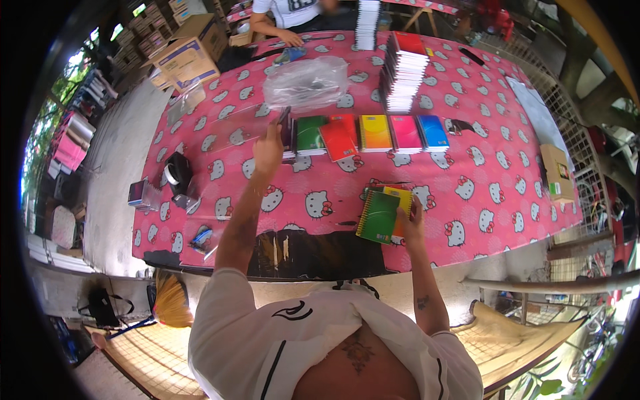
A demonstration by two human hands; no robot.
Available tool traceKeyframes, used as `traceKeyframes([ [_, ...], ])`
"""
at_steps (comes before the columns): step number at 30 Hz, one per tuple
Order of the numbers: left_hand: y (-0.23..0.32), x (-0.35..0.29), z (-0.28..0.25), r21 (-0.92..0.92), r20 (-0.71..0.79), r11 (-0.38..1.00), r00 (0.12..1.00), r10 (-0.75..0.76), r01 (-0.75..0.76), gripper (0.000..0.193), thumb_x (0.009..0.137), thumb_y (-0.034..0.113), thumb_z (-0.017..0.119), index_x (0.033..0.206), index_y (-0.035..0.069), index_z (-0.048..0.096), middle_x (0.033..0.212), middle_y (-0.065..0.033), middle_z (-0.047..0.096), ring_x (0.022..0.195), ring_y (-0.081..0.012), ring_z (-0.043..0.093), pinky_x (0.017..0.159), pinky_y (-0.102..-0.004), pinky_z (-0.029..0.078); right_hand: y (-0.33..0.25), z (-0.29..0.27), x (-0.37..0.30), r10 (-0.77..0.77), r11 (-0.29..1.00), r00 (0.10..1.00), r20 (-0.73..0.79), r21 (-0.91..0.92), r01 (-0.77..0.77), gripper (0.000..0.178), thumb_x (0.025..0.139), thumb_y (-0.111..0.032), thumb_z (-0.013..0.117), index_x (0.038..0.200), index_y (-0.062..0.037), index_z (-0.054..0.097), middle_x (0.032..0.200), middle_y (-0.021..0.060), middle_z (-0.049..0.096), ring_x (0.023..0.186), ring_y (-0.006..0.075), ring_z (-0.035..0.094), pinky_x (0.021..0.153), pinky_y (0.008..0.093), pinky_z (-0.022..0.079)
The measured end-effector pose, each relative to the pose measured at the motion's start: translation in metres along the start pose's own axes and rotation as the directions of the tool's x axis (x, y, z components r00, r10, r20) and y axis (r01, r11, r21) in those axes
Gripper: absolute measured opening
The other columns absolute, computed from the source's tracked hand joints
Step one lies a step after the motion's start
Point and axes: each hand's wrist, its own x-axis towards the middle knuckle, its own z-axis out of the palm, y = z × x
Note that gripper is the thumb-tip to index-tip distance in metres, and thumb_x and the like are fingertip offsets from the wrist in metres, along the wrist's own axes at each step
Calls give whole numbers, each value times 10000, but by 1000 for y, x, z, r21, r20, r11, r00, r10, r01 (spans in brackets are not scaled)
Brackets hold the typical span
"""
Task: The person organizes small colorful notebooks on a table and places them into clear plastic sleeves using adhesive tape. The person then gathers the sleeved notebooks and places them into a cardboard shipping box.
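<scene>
A row of spiral notebook piles runs across the table: dark purple, green (309, 133), red, yellow (375, 133), pink (405, 132) and blue (433, 131). My left hand (269, 152) reaches to the row's left end, its fingers closed on a dark purple notebook (285, 124) seen nearly edge-on. One red notebook (339, 141) lies askew over the red pile. Close to the table's near side, my right hand (412, 223) grips a few fanned notebooks, with a green notebook (378, 215) on top and a yellow one partly showing beneath it.
Tall notebook stacks (404, 77) stand beyond the row, near crumpled clear plastic (305, 81). A black tape dispenser (178, 175) and a small notebook stack (140, 193) sit at left. Across the table is another person's hand (291, 38). A cardboard box (190, 63) stands far left.
</scene>
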Motion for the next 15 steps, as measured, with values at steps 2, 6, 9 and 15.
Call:
traceKeyframes([
  [2, 63, -36, -10, -182, -183, 924, 935, 305, -337, 312, 959, 94, 517, 1266, 63, 560, 1000, -112, 697, 719, -289, 662, 557, -406, 533, 3, -2, 3, 35, 999, 998, -55, -17, -36, 631, 967, -344, 631, 1475, -51, 397, 1431, 168, 428, 1320, 295, 422, 1107, 405, 353],
  [6, 214, -183, -3, -364, 330, 830, 774, 540, -423, 425, 914, 245, 622, 1254, 6, 533, 1095, -184, 602, 1011, -375, 592, 826, -481, 528, -40, 17, -10, 214, 919, 975, 57, 327, -221, 679, 1026, -412, 510, 1527, -15, 281, 1479, 158, 421, 1347, 241, 421, 1111, 354, 336],
  [9, 257, -188, -14, -484, 365, 826, 791, 491, -290, 453, 883, 298, 657, 1215, 6, 561, 1040, -189, 596, 1029, -403, 576, 848, -502, 500, -32, -5, -3, 224, 970, 974, -34, 101, -220, 820, 933, -421, 667, 1528, -12, 277, 1442, 185, 437, 1296, 263, 458, 1050, 380, 401],
  [15, 190, -182, 50, -436, 357, 830, 913, -196, 348, 426, 916, 265, 606, 1254, 7, 603, 1110, -180, 629, 961, -351, 607, 854, -467, 480, -25, 40, 7, 204, 924, 959, 197, 286, -255, 526, 782, -155, 835, 1196, -3, 548, 1012, 92, 667, 865, 195, 663, 738, 324, 561],
])
